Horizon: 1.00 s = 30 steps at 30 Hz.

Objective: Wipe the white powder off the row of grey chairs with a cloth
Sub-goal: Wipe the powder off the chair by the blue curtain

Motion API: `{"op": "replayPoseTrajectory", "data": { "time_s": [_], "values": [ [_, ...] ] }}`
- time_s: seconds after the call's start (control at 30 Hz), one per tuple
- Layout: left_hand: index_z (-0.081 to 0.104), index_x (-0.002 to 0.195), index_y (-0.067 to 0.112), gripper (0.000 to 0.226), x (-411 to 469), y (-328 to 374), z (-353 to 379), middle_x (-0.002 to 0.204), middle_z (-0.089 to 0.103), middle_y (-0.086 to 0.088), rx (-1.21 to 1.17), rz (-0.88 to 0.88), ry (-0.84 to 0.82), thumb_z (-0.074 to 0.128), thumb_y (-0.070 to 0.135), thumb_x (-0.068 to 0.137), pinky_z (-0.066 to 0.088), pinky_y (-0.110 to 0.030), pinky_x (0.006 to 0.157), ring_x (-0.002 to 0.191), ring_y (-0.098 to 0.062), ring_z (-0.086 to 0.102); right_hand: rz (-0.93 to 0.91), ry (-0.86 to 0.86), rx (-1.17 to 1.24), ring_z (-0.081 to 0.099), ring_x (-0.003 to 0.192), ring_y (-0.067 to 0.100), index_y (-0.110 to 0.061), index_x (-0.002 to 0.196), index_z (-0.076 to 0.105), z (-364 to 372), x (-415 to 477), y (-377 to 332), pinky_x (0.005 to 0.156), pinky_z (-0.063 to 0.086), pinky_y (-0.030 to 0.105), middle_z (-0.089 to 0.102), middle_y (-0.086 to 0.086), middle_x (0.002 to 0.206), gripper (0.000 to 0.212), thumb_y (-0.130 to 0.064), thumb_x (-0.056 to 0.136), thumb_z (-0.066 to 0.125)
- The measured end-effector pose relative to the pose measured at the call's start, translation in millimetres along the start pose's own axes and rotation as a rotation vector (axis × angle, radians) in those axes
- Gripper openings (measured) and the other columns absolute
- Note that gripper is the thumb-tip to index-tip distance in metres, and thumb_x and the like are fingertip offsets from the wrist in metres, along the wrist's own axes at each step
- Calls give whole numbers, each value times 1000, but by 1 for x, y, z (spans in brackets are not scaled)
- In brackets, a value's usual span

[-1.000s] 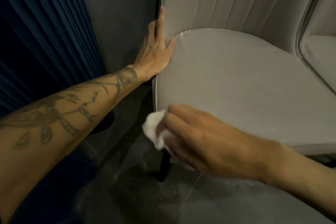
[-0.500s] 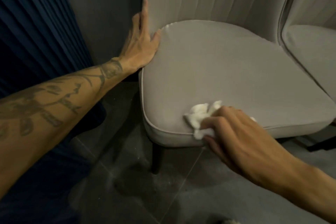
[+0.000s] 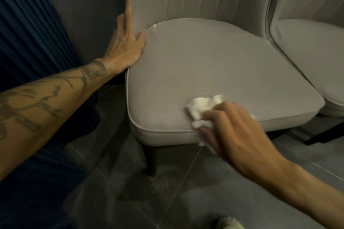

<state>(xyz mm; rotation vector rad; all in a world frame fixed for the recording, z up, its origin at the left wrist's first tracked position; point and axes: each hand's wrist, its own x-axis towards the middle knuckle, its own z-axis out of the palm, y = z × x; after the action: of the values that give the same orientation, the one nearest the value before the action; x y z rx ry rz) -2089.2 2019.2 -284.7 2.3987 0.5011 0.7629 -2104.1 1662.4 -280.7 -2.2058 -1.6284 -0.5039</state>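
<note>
Low in the frame's middle, the right hand bunches the soft, light cloth on the padded chair seat's front edge, best gripped wadded, while the left hand lies flat and empty against the seat's side.

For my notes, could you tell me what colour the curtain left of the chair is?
Dark blue, pleated curtain; head view.

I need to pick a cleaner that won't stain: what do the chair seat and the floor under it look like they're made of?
Chair seat: looks like smooth matte grey upholstery fabric, possibly velvet or microfibre, with a piped seam along its edge. Floor: looks like dark polished tile, with thin grout lines and a faint sheen.
</note>
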Motion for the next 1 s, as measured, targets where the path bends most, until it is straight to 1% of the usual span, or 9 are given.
{"op": "replayPoseTrajectory", "data": {
  "time_s": [0.17,0.3,0.43,0.57,0.63,0.77,0.87,0.93,1.0],
  "values": [
    [-14,165,26,82,-1,1,-1,166,19,-15,-6,-17,-2,43,38,107,24,-30,111,143,-30,40,246,45,-46,52,84,33,-2,106,61,-21,-20,31,75,43,45,51,13,97,29,-28,102,51],
    [-14,165,28,81,-2,4,-1,168,16,-13,9,-34,-14,43,39,108,23,-32,114,146,-32,37,191,29,17,53,85,34,-6,106,62,3,10,-11,76,44,48,55,12,98,26,-28,104,50],
    [-13,165,29,81,-2,5,-2,168,15,-13,6,-43,-20,43,40,108,19,-29,113,148,-31,34,130,8,39,52,84,31,-6,107,62,-10,-5,11,75,44,46,54,11,98,24,-27,104,51],
    [-14,165,29,81,-3,6,-1,169,13,-14,10,-51,-30,43,41,109,17,-31,114,150,-31,32,301,39,-66,48,83,27,-5,106,58,-34,-33,62,74,41,41,48,8,98,26,-29,103,49],
    [-14,165,29,82,-3,6,-1,169,14,-15,8,-50,-26,44,41,108,19,-30,115,149,-31,33,366,82,-102,46,81,27,-4,101,56,-33,-28,58,72,41,44,48,9,94,23,-26,103,50],
    [-13,165,27,83,-2,8,-2,168,16,-16,24,-69,-29,45,40,108,18,-27,114,149,-30,34,177,65,7,49,79,31,-8,99,59,-5,7,-4,70,42,48,53,11,92,16,-22,103,53],
    [-15,165,28,84,-4,11,-3,168,16,-14,35,-76,-40,45,40,108,17,-27,114,149,-29,33,54,23,40,52,83,34,-10,106,60,-4,8,0,71,43,47,53,9,100,15,-23,101,54],
    [-16,165,28,84,-6,13,-4,169,13,-12,36,-90,-45,45,41,108,16,-26,114,151,-27,30,72,28,8,53,87,34,-13,112,56,-14,-10,30,73,45,48,49,6,106,19,-26,98,55],
    [-16,164,28,84,-8,16,-6,170,11,-11,45,-98,-56,45,42,108,16,-26,114,152,-26,28,225,43,-32,48,81,30,-9,106,56,-29,-23,56,71,42,47,47,6,98,21,-28,102,48]
  ]
}}
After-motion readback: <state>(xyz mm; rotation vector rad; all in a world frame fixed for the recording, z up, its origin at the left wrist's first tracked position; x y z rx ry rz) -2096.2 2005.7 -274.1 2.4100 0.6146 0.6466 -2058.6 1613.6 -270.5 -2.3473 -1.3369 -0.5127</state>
